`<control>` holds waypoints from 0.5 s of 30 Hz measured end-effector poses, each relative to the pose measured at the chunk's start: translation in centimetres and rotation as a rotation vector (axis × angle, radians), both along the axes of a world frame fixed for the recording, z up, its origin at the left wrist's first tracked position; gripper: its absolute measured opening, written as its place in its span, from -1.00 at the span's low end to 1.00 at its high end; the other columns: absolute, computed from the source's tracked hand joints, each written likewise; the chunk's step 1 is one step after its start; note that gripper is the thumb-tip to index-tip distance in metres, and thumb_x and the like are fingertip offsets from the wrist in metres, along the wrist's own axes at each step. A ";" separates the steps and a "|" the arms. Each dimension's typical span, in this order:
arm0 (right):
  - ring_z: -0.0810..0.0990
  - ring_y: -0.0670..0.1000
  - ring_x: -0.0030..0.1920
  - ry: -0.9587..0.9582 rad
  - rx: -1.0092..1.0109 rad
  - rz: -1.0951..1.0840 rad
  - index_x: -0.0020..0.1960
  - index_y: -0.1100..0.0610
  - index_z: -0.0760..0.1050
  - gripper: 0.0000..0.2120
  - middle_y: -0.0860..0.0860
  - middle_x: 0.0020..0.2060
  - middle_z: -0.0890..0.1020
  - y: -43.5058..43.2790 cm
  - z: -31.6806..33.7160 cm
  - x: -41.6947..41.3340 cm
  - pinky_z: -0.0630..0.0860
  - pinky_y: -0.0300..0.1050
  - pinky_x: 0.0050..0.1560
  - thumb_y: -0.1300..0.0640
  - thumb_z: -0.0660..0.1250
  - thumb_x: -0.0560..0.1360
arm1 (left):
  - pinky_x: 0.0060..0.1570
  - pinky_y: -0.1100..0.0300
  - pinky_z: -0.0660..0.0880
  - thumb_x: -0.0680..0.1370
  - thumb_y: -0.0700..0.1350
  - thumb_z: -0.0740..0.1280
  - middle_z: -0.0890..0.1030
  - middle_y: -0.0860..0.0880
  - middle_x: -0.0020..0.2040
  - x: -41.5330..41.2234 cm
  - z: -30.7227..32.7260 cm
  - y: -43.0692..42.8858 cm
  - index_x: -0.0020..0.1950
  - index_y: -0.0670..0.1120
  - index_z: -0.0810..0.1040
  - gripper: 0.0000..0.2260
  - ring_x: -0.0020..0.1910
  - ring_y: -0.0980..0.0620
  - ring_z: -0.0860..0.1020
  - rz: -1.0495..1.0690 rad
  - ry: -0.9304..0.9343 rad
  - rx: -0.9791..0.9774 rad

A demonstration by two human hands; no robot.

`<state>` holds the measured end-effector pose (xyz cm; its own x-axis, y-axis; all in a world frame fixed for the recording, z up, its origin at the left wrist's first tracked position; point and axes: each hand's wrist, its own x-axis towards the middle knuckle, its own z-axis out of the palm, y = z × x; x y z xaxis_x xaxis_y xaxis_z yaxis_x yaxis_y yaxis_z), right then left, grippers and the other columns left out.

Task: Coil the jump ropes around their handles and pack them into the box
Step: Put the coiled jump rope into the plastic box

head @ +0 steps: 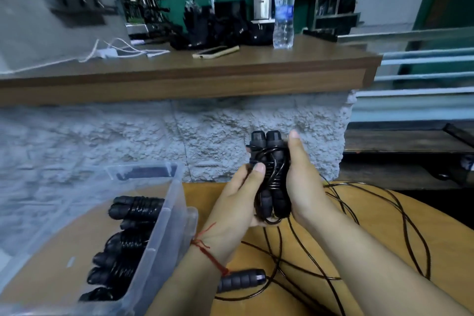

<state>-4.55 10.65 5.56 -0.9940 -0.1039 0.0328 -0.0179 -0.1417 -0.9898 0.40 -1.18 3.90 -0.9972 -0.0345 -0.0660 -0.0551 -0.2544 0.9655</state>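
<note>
Jump rope (270, 179), coiled round paired handles, hanging upright just right of box (177, 202). Left hand (236, 202) fingers wrapping round it, thumb pressing coils; right hand (305, 187) fingers clasping opposite side. More coiled ropes (136, 209) lying inside box; loose rope (359, 226) sprawling right of box.

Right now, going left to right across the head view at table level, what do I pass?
The clear box → left hand → coiled jump rope held between both hands → right hand → loose rope.
</note>
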 end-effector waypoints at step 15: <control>0.49 -0.17 0.33 0.541 0.522 0.053 0.51 -0.20 0.40 -0.46 -0.25 0.35 0.47 -7.7 9.4 8.9 0.49 -0.11 0.30 -0.11 0.44 0.56 | 0.34 -0.23 0.56 0.77 -0.14 0.18 0.68 0.17 0.28 8.6 7.8 -8.8 0.39 0.27 0.51 -0.66 0.30 0.07 0.64 0.288 0.349 -0.163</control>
<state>4.37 2.99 14.99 -0.8466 -0.2873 0.4481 -0.5266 0.3295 -0.7836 8.98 -9.94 11.73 -0.9070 -0.2949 0.3005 0.3302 -0.0555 0.9423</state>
